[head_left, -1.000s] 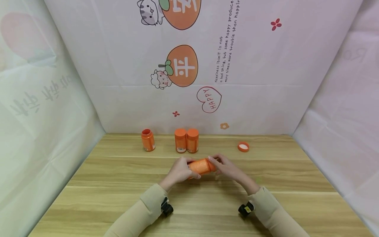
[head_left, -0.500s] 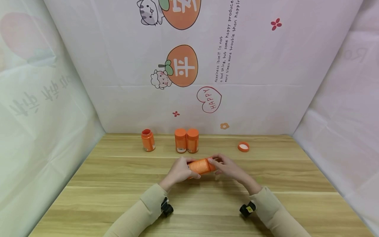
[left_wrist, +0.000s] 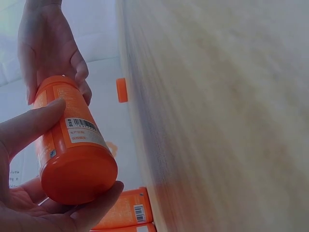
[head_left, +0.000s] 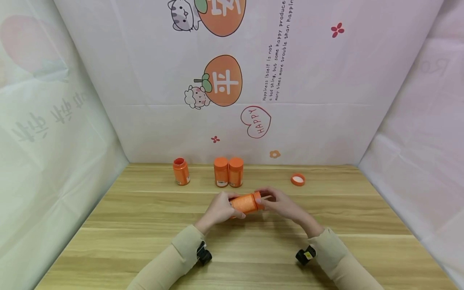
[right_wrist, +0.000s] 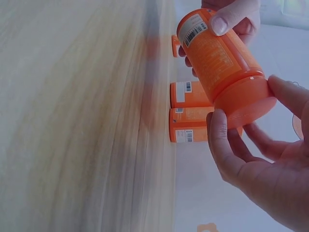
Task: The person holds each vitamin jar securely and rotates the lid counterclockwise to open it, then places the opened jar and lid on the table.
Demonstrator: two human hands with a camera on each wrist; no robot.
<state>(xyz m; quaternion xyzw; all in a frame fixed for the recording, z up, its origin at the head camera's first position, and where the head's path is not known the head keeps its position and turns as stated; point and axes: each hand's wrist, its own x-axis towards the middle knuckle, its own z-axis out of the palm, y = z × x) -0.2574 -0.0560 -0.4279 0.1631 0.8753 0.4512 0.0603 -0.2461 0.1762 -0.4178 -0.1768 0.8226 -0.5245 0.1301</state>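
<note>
Has an uncapped bottle [head_left: 181, 172] upright at the far left of the wooden tabletop [head_left: 127, 225], well apart from the others. Nearer and to the right of it, grips the base end of the held bottle [head_left: 244, 204] with the left hand [head_left: 220, 209], fingers curled round the body from both sides. Has two more at the far middle, a left capped bottle [head_left: 221, 173] and a right capped bottle [head_left: 236, 173], upright side by side and touching. Holds the held bottle on the near side of this pair, lifted off the tabletop and tilted, base to the left, top to the right. Has the orange cap [right_wrist: 244, 104] on that top; cannot tell how tightly. Pinches this cap with the right hand [head_left: 279, 202], fingertips touching opposite sides, palm standing apart from it. Has just shifted this right-hand hold: compared with half a second ago, shows more of the cap and a wider gap behind it, with the right sleeve [head_left: 328, 245] slightly farther right; shows no clear move of the left hand or held bottle. Seems, as a judgement, to be taking a fresh hold on the cap while steadying the bottle from the left; cannot tell any direction of turning. Has a loose cap [head_left: 298, 179] at the far right, lying flat, pale inside facing up, untouched.
</note>
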